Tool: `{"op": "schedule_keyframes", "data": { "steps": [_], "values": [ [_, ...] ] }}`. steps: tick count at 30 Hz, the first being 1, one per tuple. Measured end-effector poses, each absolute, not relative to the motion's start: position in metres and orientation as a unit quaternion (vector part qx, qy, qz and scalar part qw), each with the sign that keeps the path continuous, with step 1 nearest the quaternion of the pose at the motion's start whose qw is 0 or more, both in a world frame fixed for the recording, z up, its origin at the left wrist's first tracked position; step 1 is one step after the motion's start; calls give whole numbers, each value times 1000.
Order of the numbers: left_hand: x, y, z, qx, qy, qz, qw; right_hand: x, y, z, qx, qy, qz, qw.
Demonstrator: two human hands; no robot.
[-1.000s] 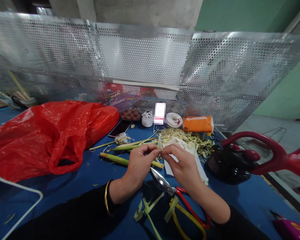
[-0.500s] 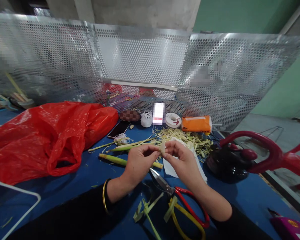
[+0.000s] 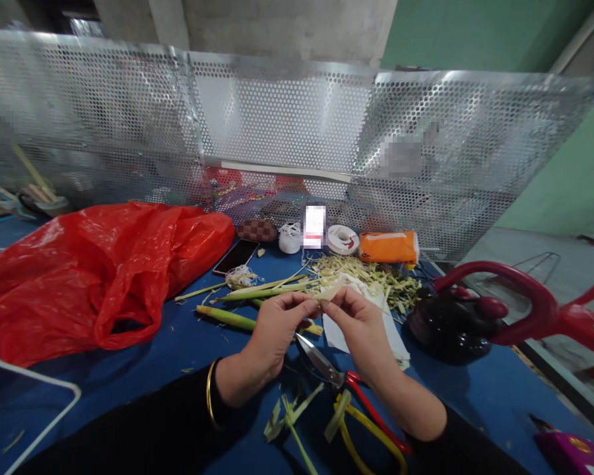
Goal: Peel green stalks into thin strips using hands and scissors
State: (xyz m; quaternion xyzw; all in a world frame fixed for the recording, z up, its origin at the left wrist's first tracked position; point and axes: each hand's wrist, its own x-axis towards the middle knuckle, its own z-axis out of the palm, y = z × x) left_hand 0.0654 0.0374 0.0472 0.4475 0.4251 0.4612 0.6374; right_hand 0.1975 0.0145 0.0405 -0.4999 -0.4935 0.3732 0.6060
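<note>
Between the fingertips of my left hand [image 3: 282,326] and my right hand [image 3: 354,323] is a small pale green strip of leaf [image 3: 326,295]. Both hands pinch it, tip to tip, above the blue table. Under them lie scissors [image 3: 327,369] with one red and one yellow handle, blades pointing away to the left. Green stalks [image 3: 230,317] lie behind my left hand. A white sheet [image 3: 393,333] is partly covered by my right hand. Closer to me rest several folded leaf strips [image 3: 292,415], one of them across the yellow handle.
A red plastic bag [image 3: 129,264] spreads over the left side. Behind are a dark phone [image 3: 236,256], a white thread ball [image 3: 290,239], a ribbon spool [image 3: 343,239], an orange packet [image 3: 389,247] and shredded leaves [image 3: 400,285]. A black pot [image 3: 450,333] with a dark red handle stands right.
The leaf strip, upright before, now leans over to the right between my fingers. My right hand has turned slightly and its forearm has shifted left.
</note>
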Motion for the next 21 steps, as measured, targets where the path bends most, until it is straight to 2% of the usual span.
{"op": "schedule_keyframes", "data": {
  "steps": [10,21],
  "values": [
    [67,41,49,427,427,465,648,195,13,38,-509,-493,387,590],
    [66,43,47,556,447,455,533,195,10,42,-554,-563,246,562]
  ]
}}
